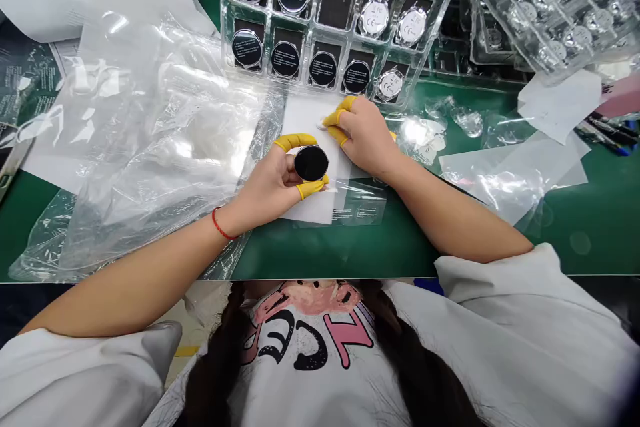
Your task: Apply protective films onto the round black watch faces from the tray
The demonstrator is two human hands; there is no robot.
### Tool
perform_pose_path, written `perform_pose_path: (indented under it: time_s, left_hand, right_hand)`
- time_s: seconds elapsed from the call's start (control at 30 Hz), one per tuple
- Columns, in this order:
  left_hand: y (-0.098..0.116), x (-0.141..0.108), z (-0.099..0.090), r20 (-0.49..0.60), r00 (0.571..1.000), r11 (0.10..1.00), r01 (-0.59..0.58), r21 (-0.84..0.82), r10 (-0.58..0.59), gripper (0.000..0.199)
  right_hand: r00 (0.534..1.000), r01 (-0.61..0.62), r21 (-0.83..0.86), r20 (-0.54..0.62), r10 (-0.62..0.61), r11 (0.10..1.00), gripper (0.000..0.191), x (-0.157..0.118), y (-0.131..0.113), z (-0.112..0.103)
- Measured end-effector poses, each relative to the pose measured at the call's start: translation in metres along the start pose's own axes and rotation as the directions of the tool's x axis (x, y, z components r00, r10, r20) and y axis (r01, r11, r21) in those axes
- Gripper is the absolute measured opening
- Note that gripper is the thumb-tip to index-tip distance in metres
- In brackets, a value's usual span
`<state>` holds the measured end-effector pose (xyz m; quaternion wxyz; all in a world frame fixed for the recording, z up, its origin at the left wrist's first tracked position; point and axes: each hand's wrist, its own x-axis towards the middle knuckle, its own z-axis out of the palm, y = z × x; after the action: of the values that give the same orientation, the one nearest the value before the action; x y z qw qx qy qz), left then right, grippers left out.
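My left hand (pixel 273 183), with yellow finger cots, is closed round the rim of a round watch case (pixel 311 163) without a strap. Its dark, bare face is turned up. To the upper right, my right hand (pixel 367 137), in similar cots, has its fingertips pinched together. Something small and pale shows at those tips, too little to name. Both hands are over a white sheet (pixel 307 113) on the green table. A clear film with printed labels (pixel 365 210) lies partly under the sheet's right side.
Beyond my hands stands a clear plastic tray (pixel 305 28) of watch cases, some with printed films and some back up. More watches fill another tray (pixel 555 13) at the upper right. Crumpled plastic bags (pixel 165 127) spread over the left side. Film scraps (pixel 515 167) and pens (pixel 607 130) lie right.
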<state>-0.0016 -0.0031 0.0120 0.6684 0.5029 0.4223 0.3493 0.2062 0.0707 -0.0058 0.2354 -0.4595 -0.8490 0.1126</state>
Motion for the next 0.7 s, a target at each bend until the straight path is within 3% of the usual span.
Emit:
perform_pose_path:
  time_s: [0.1,0.17,0.23,0.3,0.37,0.5,0.6,0.7]
  left_hand:
    - [0.002,0.000,-0.002,-0.045,0.999,1.000,-0.008,0.001,0.008,0.058]
    - [0.001,0.000,-0.004,-0.051,0.998,0.998,-0.041,0.057,0.044,0.059]
    - [-0.003,0.001,-0.007,-0.049,0.992,0.976,-0.102,0.191,0.113,0.059]
    - [-0.007,0.003,-0.007,-0.052,0.983,0.938,-0.154,0.309,0.179,0.055]
    - [-0.011,0.004,-0.007,-0.054,0.979,0.935,-0.173,0.308,0.199,0.052]
    - [-0.015,0.006,-0.004,-0.056,0.981,0.974,-0.176,0.140,0.185,0.062]
    - [-0.016,0.006,-0.006,-0.091,0.969,0.968,-0.217,0.125,0.229,0.062]
    - [-0.018,0.007,-0.010,-0.094,0.954,0.942,-0.260,0.215,0.285,0.061]
  right_hand:
    - [0.994,0.067,0.051,-0.095,-0.062,0.996,0.017,-0.012,-0.024,-0.012]
    - [0.967,0.215,0.022,-0.143,-0.209,0.976,0.014,-0.024,-0.044,-0.017]
    - [0.901,0.382,-0.047,-0.206,-0.383,0.923,0.013,-0.030,-0.061,-0.011]
    - [0.837,0.453,-0.119,-0.284,-0.468,0.884,0.015,-0.028,-0.068,0.001]
    - [0.822,0.419,-0.182,-0.342,-0.456,0.890,0.016,-0.022,-0.063,0.011]
    - [0.860,0.288,-0.225,-0.367,-0.355,0.931,0.019,-0.020,-0.045,0.011]
    - [0.842,0.334,-0.162,-0.391,-0.371,0.929,0.014,-0.029,-0.046,0.008]
    - [0.804,0.402,-0.157,-0.410,-0.430,0.902,0.010,-0.033,-0.059,0.012]
